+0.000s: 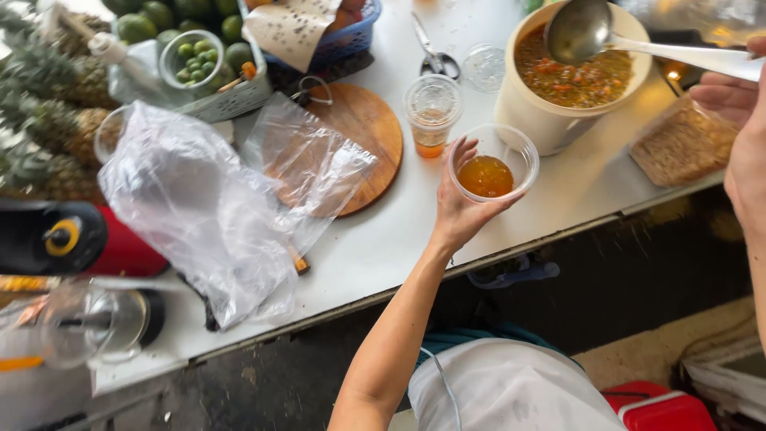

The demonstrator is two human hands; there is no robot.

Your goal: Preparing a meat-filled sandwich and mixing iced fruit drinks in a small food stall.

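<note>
My left hand holds a clear plastic cup with orange-brown sauce in its bottom, just above the white table's front part. My right hand, at the right edge, grips the long white handle of a metal ladle. The ladle's bowl hangs over a large cream pot filled with chunky orange-red sauce, right behind the cup. A second, lidded plastic cup with a little orange liquid stands to the left of the held cup.
A round wooden board lies under crumpled clear plastic bags. Scissors, a basket of green fruit, pineapples and a container of grains ring the table. A red cooler stands on the floor.
</note>
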